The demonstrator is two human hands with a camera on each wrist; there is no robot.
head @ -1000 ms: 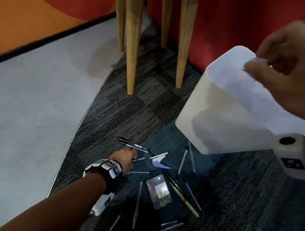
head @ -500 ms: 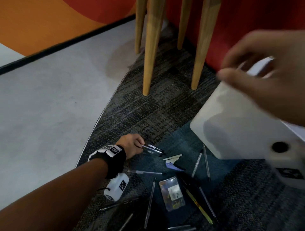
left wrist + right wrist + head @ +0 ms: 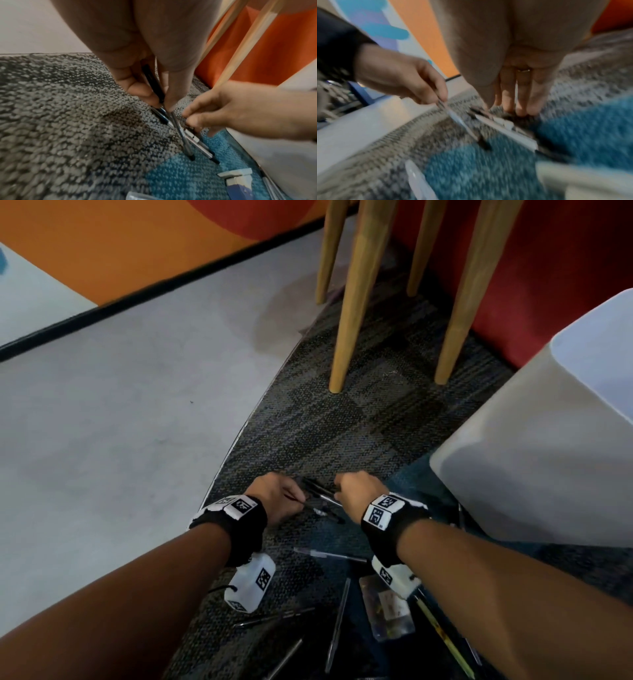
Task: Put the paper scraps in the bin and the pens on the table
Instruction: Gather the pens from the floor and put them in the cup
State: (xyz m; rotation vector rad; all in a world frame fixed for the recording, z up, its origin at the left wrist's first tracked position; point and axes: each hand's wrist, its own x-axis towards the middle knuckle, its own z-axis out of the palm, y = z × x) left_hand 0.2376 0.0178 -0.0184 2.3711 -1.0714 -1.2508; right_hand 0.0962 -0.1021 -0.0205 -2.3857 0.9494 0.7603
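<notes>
Both hands at the pens on the carpet.
Left hand (image 3: pixel 137 75) pinches pens (image 3: pixel 181 129); right hand (image 3: pixel 240 112) fingers curl at another, grip unclear.

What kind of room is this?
Probably an office lounge or a school common area: patterned carpet tiles meet a smooth grey floor, wooden furniture legs stand nearby, and a white bin sits among scattered pens.
</notes>
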